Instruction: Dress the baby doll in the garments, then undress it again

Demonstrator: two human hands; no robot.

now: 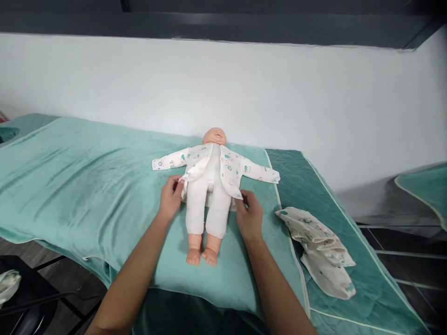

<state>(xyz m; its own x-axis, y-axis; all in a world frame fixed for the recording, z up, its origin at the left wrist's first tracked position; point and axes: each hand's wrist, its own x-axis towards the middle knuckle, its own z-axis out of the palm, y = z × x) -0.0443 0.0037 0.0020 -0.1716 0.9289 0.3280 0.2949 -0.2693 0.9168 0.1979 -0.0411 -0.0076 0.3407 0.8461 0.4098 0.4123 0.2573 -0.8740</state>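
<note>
A baby doll (198, 200) lies on its back, head towards the wall and bare feet towards me. It wears a white patterned jacket (230, 167), open down the front, with both sleeves stretched out sideways. Beneath the jacket its body and legs are white. My left hand (171, 197) pinches the jacket's lower edge at the doll's hip on the left. On the other side, my right hand (249, 214) has its fingers closed on the lower corner of the right front panel. Some fingertips are hidden by the cloth.
Crumpled patterned baby clothing (317, 251) lies to the right on a darker green quilted cover (293, 174). A light green sheet (87, 186) spreads under the doll. Behind the bed rises a white wall (223, 88). A black chair (24, 288) stands at lower left.
</note>
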